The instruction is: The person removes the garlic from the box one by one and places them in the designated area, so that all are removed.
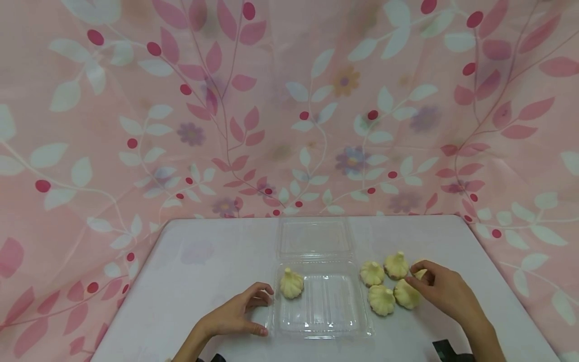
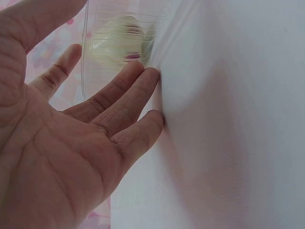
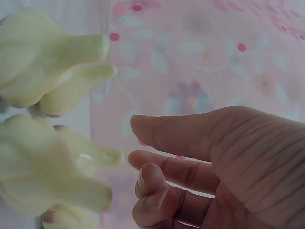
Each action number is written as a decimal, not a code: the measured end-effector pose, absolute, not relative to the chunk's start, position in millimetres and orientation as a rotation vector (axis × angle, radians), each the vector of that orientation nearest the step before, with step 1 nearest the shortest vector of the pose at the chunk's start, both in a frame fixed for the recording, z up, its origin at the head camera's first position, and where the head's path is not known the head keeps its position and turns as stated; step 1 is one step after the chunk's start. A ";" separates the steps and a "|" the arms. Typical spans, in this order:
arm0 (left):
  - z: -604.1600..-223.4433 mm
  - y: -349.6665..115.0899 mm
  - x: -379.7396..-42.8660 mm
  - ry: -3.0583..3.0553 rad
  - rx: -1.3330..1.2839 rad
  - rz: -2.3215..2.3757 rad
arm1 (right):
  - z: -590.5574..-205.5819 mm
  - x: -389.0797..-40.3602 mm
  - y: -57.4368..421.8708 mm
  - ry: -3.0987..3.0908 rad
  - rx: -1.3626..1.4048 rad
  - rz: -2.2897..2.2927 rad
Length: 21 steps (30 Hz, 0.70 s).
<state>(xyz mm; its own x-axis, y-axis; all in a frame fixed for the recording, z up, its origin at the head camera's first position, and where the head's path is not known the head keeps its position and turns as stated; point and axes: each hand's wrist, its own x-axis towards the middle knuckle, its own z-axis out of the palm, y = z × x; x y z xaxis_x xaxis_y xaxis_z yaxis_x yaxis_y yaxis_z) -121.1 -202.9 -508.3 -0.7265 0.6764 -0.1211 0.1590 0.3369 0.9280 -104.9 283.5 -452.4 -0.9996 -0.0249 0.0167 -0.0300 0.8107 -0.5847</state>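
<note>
A clear plastic clamshell box (image 1: 322, 333) lies with its lid (image 1: 315, 239) folded back on the far side. One garlic bulb (image 1: 291, 284) stands in the box's left part. My left hand (image 1: 235, 312) is at the box's left edge, thumb and fingers apart; in the left wrist view the fingertips (image 2: 151, 76) are right by the box wall and the tabletop. To the right of the box sits a cluster of several garlic bulbs (image 1: 382, 300). Above the cluster's right side hovers my right hand (image 1: 448, 291), partly covering one bulb (image 1: 420, 274); its thumb and bent fingers (image 3: 152, 133) hold nothing.
The white table (image 1: 217, 261) ends at a back edge against a pink leaf-patterned cloth (image 1: 289, 125). Dark straps (image 1: 448, 350) show at the wrists near the bottom of the head view.
</note>
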 end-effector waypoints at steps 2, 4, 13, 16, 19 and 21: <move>-508.2 -202.7 -121.1 2.112 0.727 1.383 | -451.0 -106.3 279.8 -2.967 0.057 0.954; -508.3 -202.5 -121.1 2.113 0.724 1.383 | -449.7 -107.8 275.7 -2.959 0.062 0.949; -509.3 -202.8 -121.1 2.116 0.724 1.383 | -443.6 -112.3 257.7 -2.931 0.083 1.002; -509.3 -203.0 -121.1 2.115 0.730 1.382 | -444.1 -113.2 251.9 -2.917 0.107 1.004; -509.5 -203.3 -121.1 2.115 0.730 1.381 | -444.4 -114.3 244.6 -2.899 0.134 0.997; -509.9 -203.3 -121.3 2.118 0.726 1.378 | -444.2 -115.1 239.4 -2.890 0.148 0.997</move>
